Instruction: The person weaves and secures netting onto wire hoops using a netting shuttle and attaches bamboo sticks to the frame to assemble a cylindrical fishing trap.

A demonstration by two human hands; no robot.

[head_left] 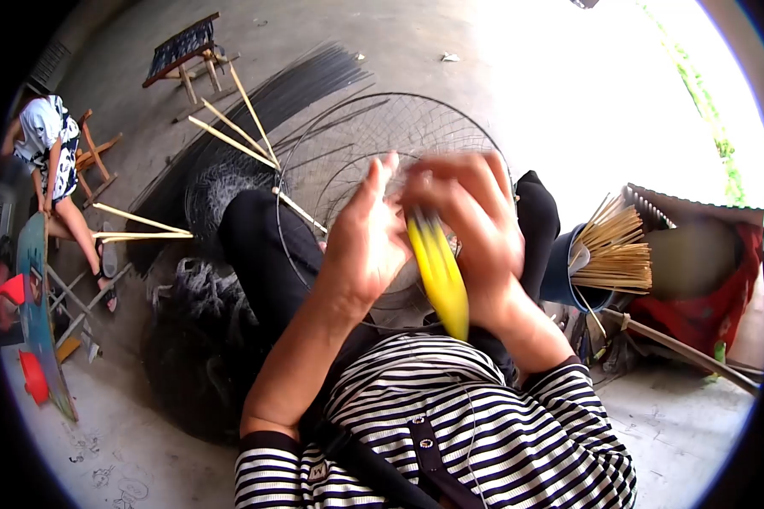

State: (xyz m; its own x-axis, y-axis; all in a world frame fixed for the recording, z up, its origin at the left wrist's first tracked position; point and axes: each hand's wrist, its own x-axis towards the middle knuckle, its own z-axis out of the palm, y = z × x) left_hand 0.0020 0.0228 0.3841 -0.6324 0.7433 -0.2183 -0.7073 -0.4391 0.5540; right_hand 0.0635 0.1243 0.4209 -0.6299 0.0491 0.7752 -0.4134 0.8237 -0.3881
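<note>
Wire-mesh frame: seen between the knees.
Left hand: raised, fingers half-curled; anything pinched cannot be told.
Right hand: blurred, closed in a grip.
Yellow-handled tool: tilted, held by it above the frame.

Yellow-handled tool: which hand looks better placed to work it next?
Probably the right hand: though blurred, it curls around the dark end of the yellow-handled tool, while the left hand is alongside, its grip unclear.

Makeshift workshop: concrete floor, bucket of sticks, dark strands, folding stool.
</note>
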